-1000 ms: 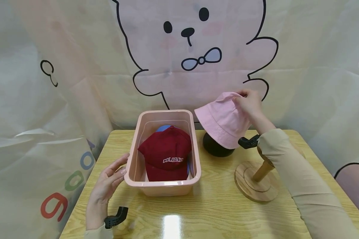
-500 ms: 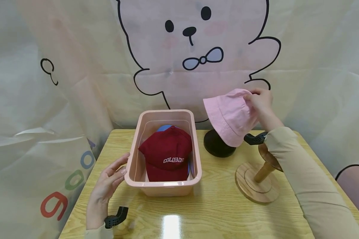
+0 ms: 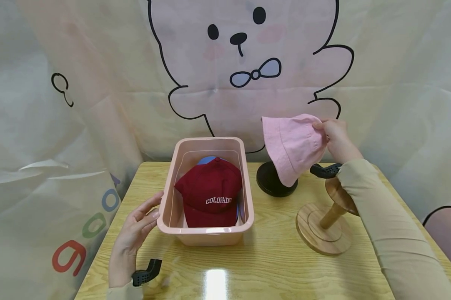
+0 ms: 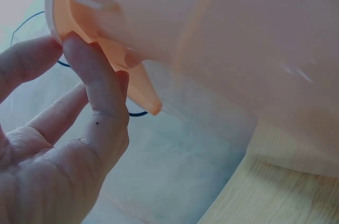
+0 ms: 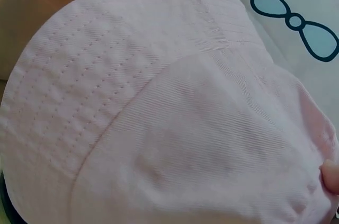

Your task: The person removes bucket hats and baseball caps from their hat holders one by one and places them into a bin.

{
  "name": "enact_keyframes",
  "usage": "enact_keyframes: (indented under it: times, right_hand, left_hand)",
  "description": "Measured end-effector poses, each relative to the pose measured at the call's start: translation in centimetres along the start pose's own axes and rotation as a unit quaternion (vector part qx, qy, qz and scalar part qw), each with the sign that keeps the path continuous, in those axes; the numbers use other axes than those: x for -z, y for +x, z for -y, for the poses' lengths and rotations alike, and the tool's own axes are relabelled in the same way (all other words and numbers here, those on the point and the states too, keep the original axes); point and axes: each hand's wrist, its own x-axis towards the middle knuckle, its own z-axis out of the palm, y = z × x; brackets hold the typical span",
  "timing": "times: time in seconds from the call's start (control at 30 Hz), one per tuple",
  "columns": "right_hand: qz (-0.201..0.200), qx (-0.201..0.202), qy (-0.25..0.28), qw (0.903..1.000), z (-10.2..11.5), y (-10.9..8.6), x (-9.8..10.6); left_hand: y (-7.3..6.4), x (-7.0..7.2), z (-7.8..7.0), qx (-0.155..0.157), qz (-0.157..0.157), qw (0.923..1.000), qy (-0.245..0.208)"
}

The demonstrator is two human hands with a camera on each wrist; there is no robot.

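A pink bucket hat (image 3: 294, 143) hangs tilted in the air, its brim turned left and its crown pinched by my right hand (image 3: 337, 135). The right wrist view is mostly filled by the hat's stitched brim and crown, with a fingertip at the edge. Below it is a black round base (image 3: 272, 181), partly hidden by the hat. My left hand (image 3: 133, 229) holds the left rim of the pink plastic bin (image 3: 206, 239), and the left wrist view has its fingertips at that rim (image 4: 51, 9). Inside the bin lies a dark red cap (image 3: 214, 187) lettered COLORADO, over something blue (image 3: 206, 160).
A wooden stand (image 3: 324, 229) with a round base stands on the right, its top partly covered by my right sleeve (image 3: 383, 221). The wooden table (image 3: 270, 258) carries everything. Behind it hangs a curtain (image 3: 109, 62) printed with a bear.
My right hand has carried the bucket hat to the right, and its brim has tipped up. More of the black base and of the wooden stand shows now. The left hand stays put.
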Motion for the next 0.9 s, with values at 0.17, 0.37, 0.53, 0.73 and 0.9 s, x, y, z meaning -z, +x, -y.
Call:
enact_keyframes:
  times: [0.17,0.37,0.53,0.73,0.9]
  right_hand:
    - [0.014,0.037,0.016,0.9991,0.0,-0.1,-0.1]
    - [0.048,0.127,0.066,0.9885,0.2,-0.8,-0.6]
    - [0.041,0.176,0.075,0.9807,0.4,-1.3,-1.1]
    - [0.011,0.229,0.007,0.9733,0.6,-1.3,-1.7]
    - [-0.003,0.258,-0.112,0.9596,1.9,-1.3,-2.3]
  left_hand:
    - [0.0,0.0,-0.1,0.004,0.002,1.0,0.003]
    - [0.0,0.0,0.0,0.002,0.002,1.0,-0.001]
    - [0.0,0.1,0.0,-0.003,0.003,1.0,-0.008]
    - [0.0,0.1,0.0,-0.005,0.004,0.9999,-0.011]
    - [0.0,0.0,-0.1,-0.004,0.002,0.9999,-0.011]
